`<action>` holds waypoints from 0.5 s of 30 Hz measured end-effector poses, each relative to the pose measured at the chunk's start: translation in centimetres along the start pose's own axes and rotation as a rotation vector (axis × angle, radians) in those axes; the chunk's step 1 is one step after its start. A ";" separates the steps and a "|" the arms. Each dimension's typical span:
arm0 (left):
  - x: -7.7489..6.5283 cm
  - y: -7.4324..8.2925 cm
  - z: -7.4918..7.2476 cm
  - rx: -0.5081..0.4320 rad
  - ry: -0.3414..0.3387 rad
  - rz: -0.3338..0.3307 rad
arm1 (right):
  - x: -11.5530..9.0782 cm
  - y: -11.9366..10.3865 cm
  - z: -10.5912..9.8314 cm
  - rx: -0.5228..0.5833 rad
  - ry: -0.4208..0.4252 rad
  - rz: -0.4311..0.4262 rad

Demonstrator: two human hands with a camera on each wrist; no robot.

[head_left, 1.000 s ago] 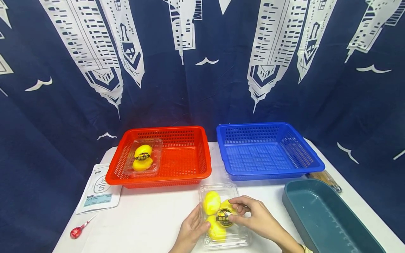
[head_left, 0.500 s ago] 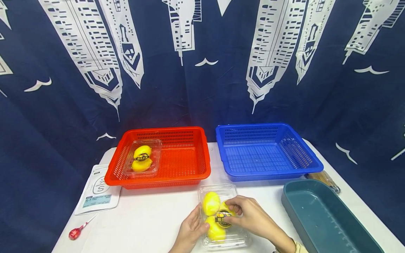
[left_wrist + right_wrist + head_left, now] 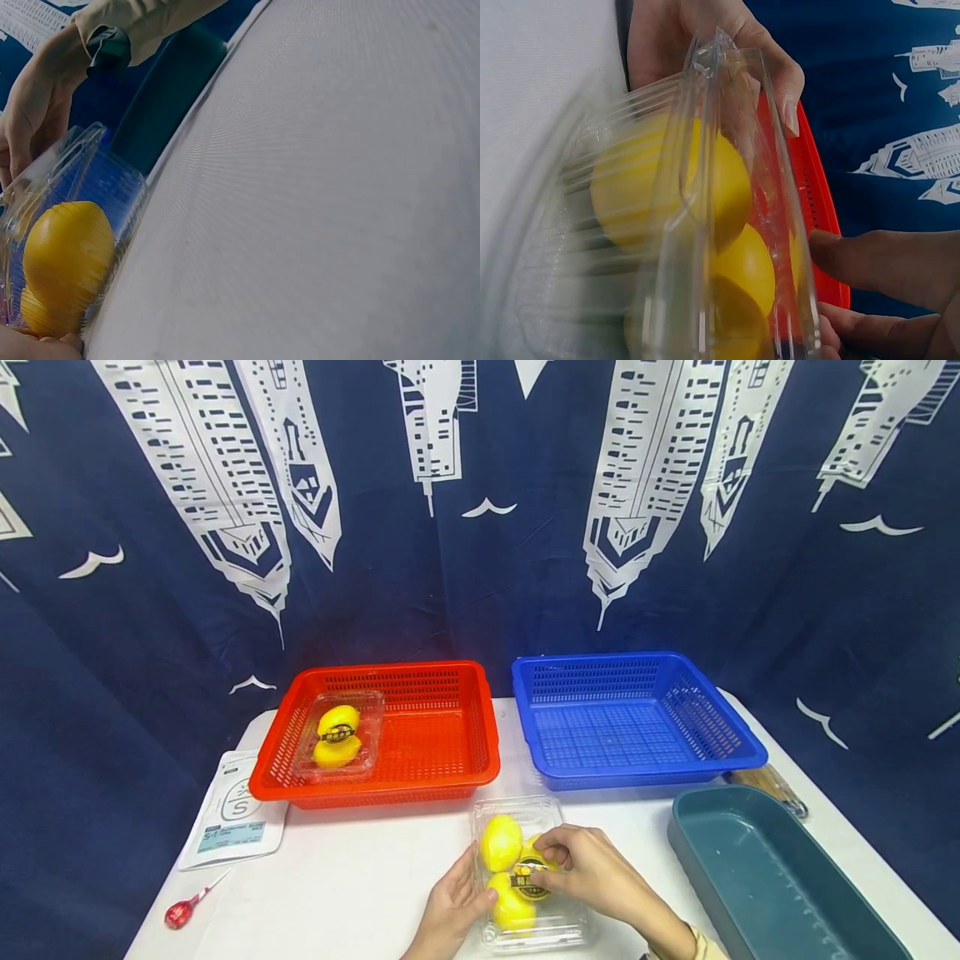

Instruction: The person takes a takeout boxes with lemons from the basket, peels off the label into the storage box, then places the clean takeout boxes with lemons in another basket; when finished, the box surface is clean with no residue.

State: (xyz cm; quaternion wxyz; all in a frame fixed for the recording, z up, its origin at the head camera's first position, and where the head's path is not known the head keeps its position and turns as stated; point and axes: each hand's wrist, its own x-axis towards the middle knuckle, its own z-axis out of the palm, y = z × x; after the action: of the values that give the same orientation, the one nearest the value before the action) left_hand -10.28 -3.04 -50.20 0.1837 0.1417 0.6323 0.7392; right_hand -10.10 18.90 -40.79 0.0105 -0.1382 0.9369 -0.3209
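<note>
A dark blue curtain (image 3: 450,577) hung behind a white table (image 3: 360,885). A red basket (image 3: 375,791) and a blue basket (image 3: 652,777) stood side by side toward the back, probably so the near table could serve for handwork. A teal tray (image 3: 787,877) lay along the right side.

The near box (image 3: 555,935), clear plastic, was in front of the baskets, between the hands; the far box (image 3: 371,718) lay in the red basket's left part. A pouch (image 3: 240,802) lay flat, left of that basket. The left hand (image 3: 453,902) gripped the near box's left side, thumb over the rim, seemingly to steady it. The right hand (image 3: 596,872) had bent fingers, forefinger and thumb set narrowly at the label (image 3: 531,881); whether they pinched or merely pressed it, I could not tell. A red lollipop (image 3: 179,914) lay near the pouch.

Counted: two baskets, one tray, two boxes, one pouch, five visible lemons (image 3: 501,842) (three near, two far), a label per box, one lollipop.
</note>
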 end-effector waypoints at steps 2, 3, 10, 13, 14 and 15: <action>0.0 0.1 0.0 -0.008 -0.007 0.001 | 0.0 0.0 0.0 0.000 0.004 0.006; 0.0 0.1 0.0 -0.011 -0.009 0.001 | 0.0 0.0 0.0 -0.002 0.005 0.010; 0.0 0.1 0.0 -0.006 0.001 -0.013 | 0.1 0.1 0.0 0.008 -0.007 0.023; 0.0 0.1 0.0 0.000 0.004 -0.017 | 0.2 0.2 0.0 0.018 -0.006 -0.007; 0.0 0.1 0.0 0.005 0.004 -0.014 | 0.2 0.3 0.1 0.021 -0.004 -0.020; 0.0 0.1 0.0 0.010 0.005 -0.014 | 0.2 0.3 0.1 0.023 -0.001 -0.032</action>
State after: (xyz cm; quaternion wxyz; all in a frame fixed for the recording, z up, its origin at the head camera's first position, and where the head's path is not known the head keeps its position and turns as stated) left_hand -10.27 -3.06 -50.08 0.1863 0.1363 0.6376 0.7350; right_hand -10.38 19.03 -40.99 0.0073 -0.1533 0.9308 -0.3317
